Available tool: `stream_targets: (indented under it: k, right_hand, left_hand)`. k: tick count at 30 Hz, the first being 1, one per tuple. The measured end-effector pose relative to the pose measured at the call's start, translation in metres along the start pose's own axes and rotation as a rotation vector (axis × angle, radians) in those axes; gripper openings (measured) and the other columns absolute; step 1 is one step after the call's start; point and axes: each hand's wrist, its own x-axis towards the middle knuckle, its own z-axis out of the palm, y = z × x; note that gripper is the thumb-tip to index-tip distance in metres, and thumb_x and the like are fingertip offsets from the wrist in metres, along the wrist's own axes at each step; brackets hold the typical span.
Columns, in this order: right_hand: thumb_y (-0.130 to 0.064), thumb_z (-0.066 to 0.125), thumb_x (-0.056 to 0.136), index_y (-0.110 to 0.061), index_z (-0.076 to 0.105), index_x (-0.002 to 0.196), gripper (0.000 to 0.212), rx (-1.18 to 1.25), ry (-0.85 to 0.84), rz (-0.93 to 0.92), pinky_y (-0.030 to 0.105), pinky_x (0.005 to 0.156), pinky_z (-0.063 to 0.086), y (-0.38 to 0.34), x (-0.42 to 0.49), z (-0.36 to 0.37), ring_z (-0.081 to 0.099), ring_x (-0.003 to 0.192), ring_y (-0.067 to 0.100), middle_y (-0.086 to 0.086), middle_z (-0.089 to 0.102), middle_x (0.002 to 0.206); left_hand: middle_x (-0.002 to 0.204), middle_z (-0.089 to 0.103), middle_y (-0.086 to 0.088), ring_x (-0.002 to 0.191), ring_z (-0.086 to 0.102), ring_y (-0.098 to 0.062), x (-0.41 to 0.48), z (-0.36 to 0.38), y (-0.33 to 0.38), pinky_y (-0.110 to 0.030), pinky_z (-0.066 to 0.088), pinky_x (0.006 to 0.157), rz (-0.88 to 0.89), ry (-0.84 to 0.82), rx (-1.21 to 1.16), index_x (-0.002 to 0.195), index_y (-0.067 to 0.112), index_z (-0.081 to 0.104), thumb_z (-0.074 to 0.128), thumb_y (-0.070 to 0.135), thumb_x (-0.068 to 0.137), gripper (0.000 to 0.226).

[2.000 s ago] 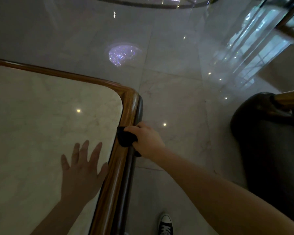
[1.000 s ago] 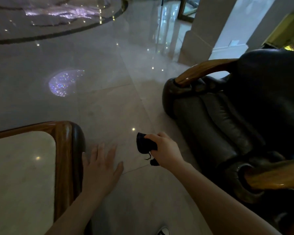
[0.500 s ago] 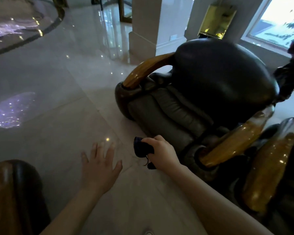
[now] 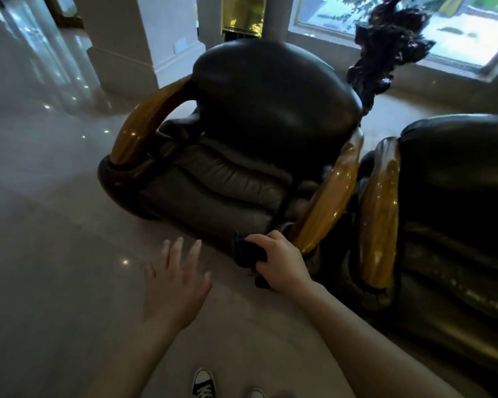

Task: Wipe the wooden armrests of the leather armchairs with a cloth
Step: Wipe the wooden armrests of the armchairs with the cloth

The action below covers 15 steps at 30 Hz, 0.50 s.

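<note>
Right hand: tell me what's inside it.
The right hand is closed around a bunched dark cloth; its fingers cover part of it.

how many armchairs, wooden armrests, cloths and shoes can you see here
leather armchairs: 2, the full one and the one cut off at the right edge
wooden armrests: 3
cloths: 1, dark cloth in the right hand
shoes: 2
total: 8

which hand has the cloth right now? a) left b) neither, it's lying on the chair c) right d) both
c: the right hand is closed around the dark cloth near the front end of an armrest, while the left hand is open and empty over the floor.
</note>
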Motion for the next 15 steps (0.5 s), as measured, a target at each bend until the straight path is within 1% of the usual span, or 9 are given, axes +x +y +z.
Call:
stream_targets:
  k: [3,5,7,10,12,15]
  right_hand:
    - [-0.014,0.066,0.087,-0.041,0.053,0.136,0.057,0.012,0.058,0.097,0.031,0.085,0.053,0.018,-0.009,-0.007,0.057,0.101,0.018,-0.007,0.050,0.112]
    - [-0.014,0.066,0.088,-0.041,0.052,0.136,0.057,0.018,0.100,0.161,0.029,0.085,0.053,0.033,-0.018,-0.011,0.057,0.102,0.017,-0.008,0.050,0.114]
    - [-0.014,0.067,0.088,-0.042,0.050,0.137,0.058,0.033,0.136,0.218,0.027,0.087,0.053,0.050,-0.025,-0.016,0.057,0.106,0.016,-0.009,0.051,0.117]
    - [-0.015,0.068,0.089,-0.043,0.049,0.137,0.059,0.050,0.189,0.292,0.025,0.087,0.053,0.079,-0.030,-0.028,0.057,0.109,0.014,-0.010,0.051,0.122]
    - [-0.016,0.068,0.088,-0.044,0.049,0.136,0.059,0.052,0.218,0.323,0.024,0.085,0.054,0.100,-0.030,-0.037,0.058,0.107,0.012,-0.010,0.051,0.121]
    - [-0.014,0.068,0.088,-0.042,0.051,0.135,0.058,0.087,0.235,0.359,0.021,0.081,0.052,0.136,-0.026,-0.054,0.058,0.101,0.011,-0.012,0.049,0.113]
  left_hand:
    - [0.165,0.010,-0.006,0.152,0.001,-0.029,0.024,0.010,0.010,-0.060,0.010,0.118,0.079,-0.047,-0.022,0.154,0.035,0.009,0.025,0.062,0.089,0.073]
    - [0.165,0.012,-0.006,0.152,0.002,-0.028,0.037,0.014,0.022,-0.059,0.009,0.118,0.144,-0.063,-0.006,0.154,0.035,0.011,0.027,0.061,0.088,0.073]
    - [0.164,0.016,-0.006,0.152,0.005,-0.027,0.048,0.019,0.038,-0.060,0.009,0.118,0.208,-0.080,0.008,0.154,0.035,0.015,0.035,0.059,0.091,0.071]
    - [0.162,0.024,-0.009,0.151,0.012,-0.030,0.066,0.025,0.068,-0.062,0.012,0.117,0.299,-0.106,0.005,0.153,0.032,0.024,0.047,0.055,0.091,0.070]
    - [0.160,0.027,-0.010,0.150,0.015,-0.031,0.080,0.031,0.089,-0.064,0.016,0.116,0.353,-0.113,0.038,0.153,0.030,0.026,0.048,0.055,0.090,0.071]
    - [0.160,0.028,-0.010,0.150,0.015,-0.031,0.102,0.040,0.124,-0.064,0.018,0.115,0.403,-0.118,0.054,0.152,0.031,0.024,0.041,0.059,0.090,0.070]
